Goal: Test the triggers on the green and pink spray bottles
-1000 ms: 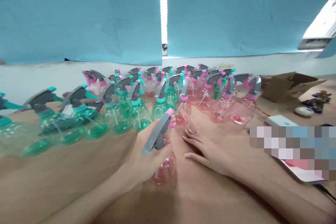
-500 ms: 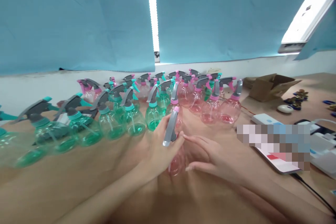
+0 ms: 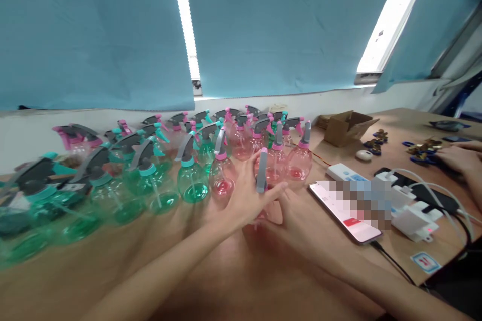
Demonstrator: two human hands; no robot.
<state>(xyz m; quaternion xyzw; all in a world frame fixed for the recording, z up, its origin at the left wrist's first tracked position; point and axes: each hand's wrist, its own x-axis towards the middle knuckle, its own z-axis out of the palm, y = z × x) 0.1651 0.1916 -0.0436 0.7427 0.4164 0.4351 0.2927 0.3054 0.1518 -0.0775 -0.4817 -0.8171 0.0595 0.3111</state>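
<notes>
My left hand [image 3: 246, 199] is wrapped round the neck of a pink spray bottle [image 3: 261, 176] with a grey trigger, which stands on the brown table [image 3: 226, 281]. My right hand [image 3: 291, 215] cups the bottle's body from the right, fingers curled against it. The bottle is mostly hidden between the two hands. Just behind stand rows of pink spray bottles [image 3: 297, 158] and green spray bottles [image 3: 192, 180].
A phone [image 3: 344, 213] lies right of my hands, with white chargers [image 3: 412, 218] and cables. A cardboard box [image 3: 348, 128] sits farther back. Another person's hand [image 3: 457, 160] rests at the right edge near small dark objects. Blue curtains hang behind.
The view swung right. My left hand carried the pink bottle forward toward the rows, and my right hand went from lying flat on the table to holding the bottle's body.
</notes>
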